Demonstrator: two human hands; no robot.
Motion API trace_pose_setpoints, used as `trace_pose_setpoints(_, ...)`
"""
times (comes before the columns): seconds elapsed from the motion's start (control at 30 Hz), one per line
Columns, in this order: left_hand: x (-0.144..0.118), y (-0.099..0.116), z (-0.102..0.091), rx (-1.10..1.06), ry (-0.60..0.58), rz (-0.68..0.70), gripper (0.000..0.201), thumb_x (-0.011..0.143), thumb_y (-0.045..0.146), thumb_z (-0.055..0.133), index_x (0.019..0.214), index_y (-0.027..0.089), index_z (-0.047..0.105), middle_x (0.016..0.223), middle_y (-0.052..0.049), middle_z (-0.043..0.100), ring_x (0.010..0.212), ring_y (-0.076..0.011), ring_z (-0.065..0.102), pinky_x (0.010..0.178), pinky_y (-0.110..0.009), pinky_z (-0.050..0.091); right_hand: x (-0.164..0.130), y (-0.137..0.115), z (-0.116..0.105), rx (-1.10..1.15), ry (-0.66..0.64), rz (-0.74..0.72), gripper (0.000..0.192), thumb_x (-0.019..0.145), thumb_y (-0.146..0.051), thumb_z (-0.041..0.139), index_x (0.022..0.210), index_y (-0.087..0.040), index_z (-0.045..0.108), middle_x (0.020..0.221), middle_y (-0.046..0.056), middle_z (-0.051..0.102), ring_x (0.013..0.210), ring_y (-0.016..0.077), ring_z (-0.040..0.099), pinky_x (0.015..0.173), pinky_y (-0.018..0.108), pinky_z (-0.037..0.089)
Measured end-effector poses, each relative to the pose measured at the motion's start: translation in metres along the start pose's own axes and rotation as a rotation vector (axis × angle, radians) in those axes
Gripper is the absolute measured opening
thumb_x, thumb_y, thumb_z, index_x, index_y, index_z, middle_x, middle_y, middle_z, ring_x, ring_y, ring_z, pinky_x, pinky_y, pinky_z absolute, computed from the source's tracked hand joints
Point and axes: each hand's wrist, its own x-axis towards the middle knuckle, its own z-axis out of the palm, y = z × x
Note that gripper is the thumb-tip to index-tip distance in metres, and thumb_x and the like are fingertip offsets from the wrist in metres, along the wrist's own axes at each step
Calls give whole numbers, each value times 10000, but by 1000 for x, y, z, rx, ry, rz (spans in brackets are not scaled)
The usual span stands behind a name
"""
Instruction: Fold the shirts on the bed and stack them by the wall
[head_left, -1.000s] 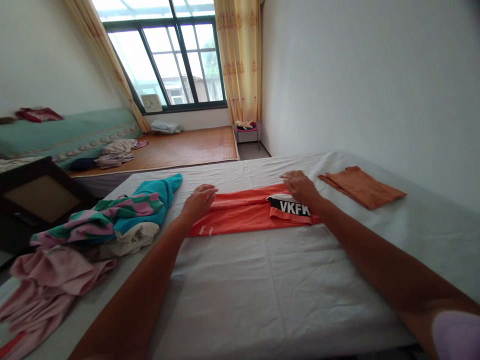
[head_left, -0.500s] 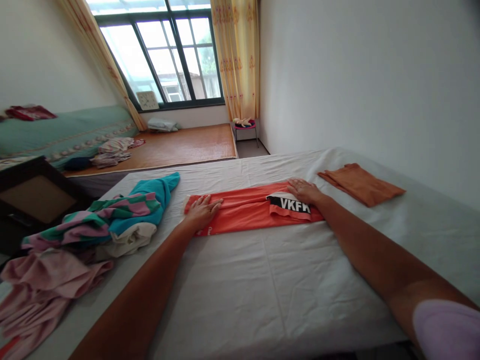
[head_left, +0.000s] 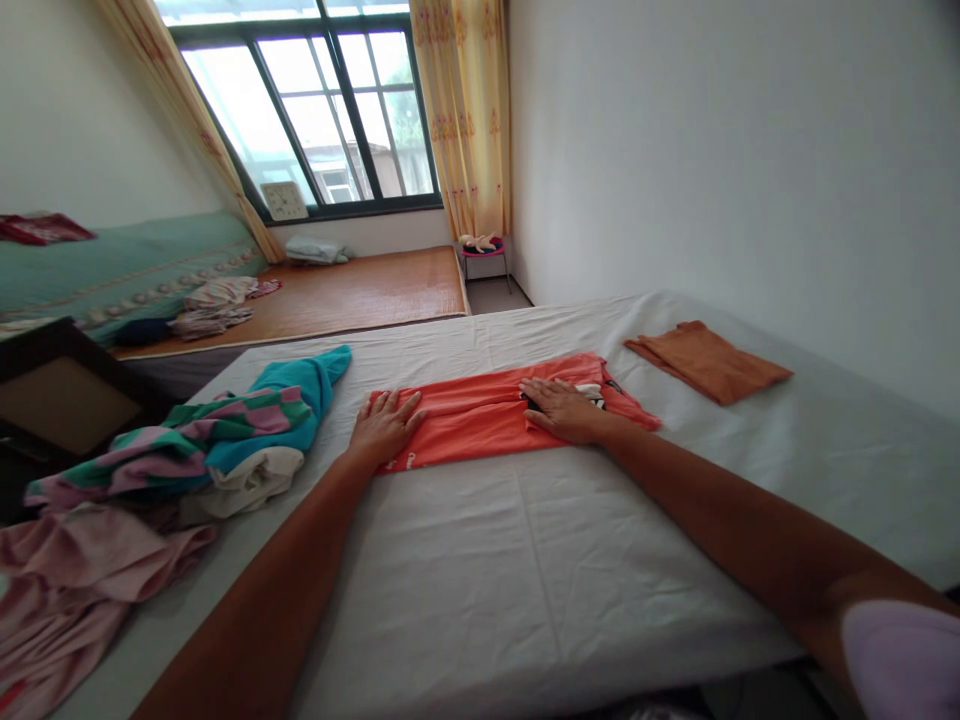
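An orange-red T-shirt (head_left: 469, 415), folded into a long strip, lies across the white sheet in front of me. My left hand (head_left: 386, 425) rests flat on its left end with the fingers spread. Toward the right part of the shirt, my right hand (head_left: 562, 408) lies flat over the sleeve, palm down, and covers most of the black-and-white printed patch (head_left: 592, 395). Small white lettering shows on the near edge beside my left hand. Neither hand grips the cloth.
Right of the shirt lies a folded brown-orange garment (head_left: 709, 362). A heap of loose clothes, with a turquoise piece (head_left: 319, 390), a checked piece (head_left: 255, 420) and a pink piece (head_left: 112, 560), covers the left side of the sheet (head_left: 450, 590). Beyond stands a mat-covered bed (head_left: 375, 285).
My right hand has moved left and nearer to me, from the shirt's far edge onto the printed patch, hiding its letters. My left hand stays flat on the left end.
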Motion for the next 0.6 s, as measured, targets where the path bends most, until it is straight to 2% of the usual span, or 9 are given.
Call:
trace_pose_setpoints(0.07,-1,-1,-1,-3,-12,-7,597,977,561,245,1511,313,338,1564,-92,346,1454,-295,262,1168,-511,125,-1,0,3,33,-28,-13,676,976,-589,260,1518,-193,339,1565,96,332,1446,249,291,1179,471,210)
trace_pose_setpoints(0.17,-1,-3,-3,-9,-21,-16,587,992,520,217,1512,280,347,1570,-94,331,1461,-278,253,1177,-482,133,0,13,4,39,-10,18,653,990,-563,218,1504,-191,370,1542,99,376,1436,233,316,1172,434,241)
trace_pose_setpoints(0.3,-2,-5,-3,2,-20,-17,588,996,499,224,1514,249,345,1572,-94,327,1462,-274,249,1180,-466,146,-1,50,4,-85,31,221,622,984,-546,240,1470,-207,429,1547,104,366,1446,266,289,1173,489,213)
trace_pose_setpoints(0.47,-1,-5,-1,7,-19,-12,599,994,500,216,1514,233,346,1572,-105,322,1463,-285,246,1178,-481,144,-15,98,-4,-92,12,537,652,971,-558,245,1493,-191,382,1566,98,331,1449,276,277,1163,513,226)
trace_pose_setpoints(0.53,-1,-5,0,-2,-18,-15,603,992,505,211,1515,235,343,1571,-99,327,1460,-283,252,1177,-479,153,-21,106,-6,-90,20,588,624,977,-520,239,1493,-198,382,1560,84,347,1436,280,305,1158,511,240)
trace_pose_setpoints(0.6,-1,-5,0,-5,-13,-15,600,991,503,216,1513,238,348,1569,-92,335,1458,-279,258,1177,-474,155,-22,103,-6,-124,83,579,610,982,-475,241,1495,-175,378,1561,89,345,1439,284,296,1161,499,236)
